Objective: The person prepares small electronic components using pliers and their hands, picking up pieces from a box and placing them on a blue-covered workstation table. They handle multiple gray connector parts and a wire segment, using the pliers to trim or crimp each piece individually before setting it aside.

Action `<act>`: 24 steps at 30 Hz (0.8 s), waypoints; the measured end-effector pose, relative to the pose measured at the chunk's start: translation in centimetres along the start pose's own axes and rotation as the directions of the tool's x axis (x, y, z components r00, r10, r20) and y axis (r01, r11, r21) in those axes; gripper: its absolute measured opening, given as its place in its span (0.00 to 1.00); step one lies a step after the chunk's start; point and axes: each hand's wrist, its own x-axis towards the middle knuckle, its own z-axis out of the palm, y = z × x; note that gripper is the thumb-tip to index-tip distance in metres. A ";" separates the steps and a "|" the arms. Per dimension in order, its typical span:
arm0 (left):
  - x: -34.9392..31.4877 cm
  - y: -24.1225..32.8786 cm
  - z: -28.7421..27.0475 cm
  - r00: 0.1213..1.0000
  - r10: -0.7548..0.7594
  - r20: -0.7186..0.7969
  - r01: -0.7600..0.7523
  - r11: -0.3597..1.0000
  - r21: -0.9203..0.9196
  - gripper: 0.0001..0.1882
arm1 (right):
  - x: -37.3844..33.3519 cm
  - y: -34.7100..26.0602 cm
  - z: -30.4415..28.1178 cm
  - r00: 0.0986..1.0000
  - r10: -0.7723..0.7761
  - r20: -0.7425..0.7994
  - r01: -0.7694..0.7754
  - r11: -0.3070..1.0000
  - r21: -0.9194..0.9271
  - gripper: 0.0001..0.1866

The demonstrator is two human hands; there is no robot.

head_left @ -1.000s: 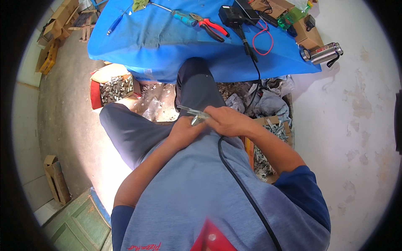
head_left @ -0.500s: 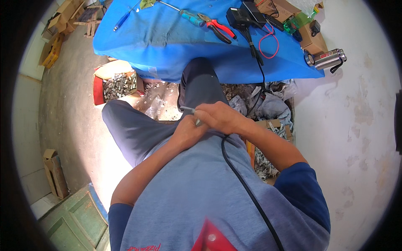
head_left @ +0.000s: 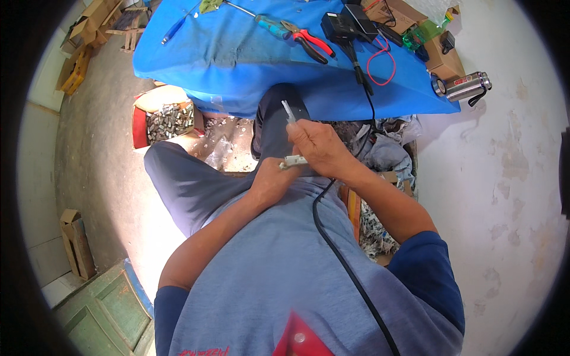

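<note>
My left hand [head_left: 272, 181] is closed in front of my waist. A small pale, block-like piece [head_left: 295, 160] sticks out from its top, and its exact kind cannot be made out. Just beyond and to the right, my right hand [head_left: 320, 145] is closed on a slim whitish piece with a thin metallic tip [head_left: 288, 111], which points away from me over my right thigh. The two hands are close together, and the fingers partly hide both pieces.
On the blue-covered table [head_left: 237, 74] lie red-and-black pliers [head_left: 310, 44], screwdrivers [head_left: 272, 26] and a black adapter [head_left: 338, 27]. A steel flask [head_left: 466, 86] is at its right. A box of small metal parts [head_left: 170, 121] stands by my left knee. A black cable [head_left: 341, 255] crosses my body.
My right hand has moved up and away from my left. Its slim piece, which pointed left, now points away from me. The pale block at my left hand shows more.
</note>
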 end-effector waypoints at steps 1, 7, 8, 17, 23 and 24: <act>-0.3 0.3 0.0 1.000 0.000 -0.017 0.001 1.000 0.022 0.18 | -0.2 -0.2 -0.4 0.995 0.063 0.074 -0.067 0.997 0.041 0.16; -0.4 -0.7 0.3 0.998 0.064 -0.006 -0.064 0.997 0.040 0.15 | -0.7 -1.8 -2.5 0.810 0.261 0.526 -0.310 0.951 0.006 0.16; -0.3 -1.1 0.4 0.998 0.056 -0.002 -0.056 0.994 0.094 0.16 | -0.2 -1.4 -2.6 0.777 0.265 0.570 -0.290 0.956 -0.050 0.16; -0.4 -0.5 0.3 0.987 0.134 0.092 -0.138 0.989 0.045 0.15 | 0.6 -1.4 -1.4 0.651 0.347 0.676 -0.473 0.881 0.003 0.24; -0.6 -0.8 -0.1 0.995 0.028 0.096 -0.028 1.000 0.007 0.15 | -1.4 2.3 2.2 0.912 0.118 0.393 -0.252 0.916 0.311 0.30; -0.6 -0.7 -0.3 0.996 0.016 0.090 -0.019 0.999 0.027 0.16 | -1.6 2.4 2.6 0.939 0.110 0.327 -0.216 0.926 0.311 0.30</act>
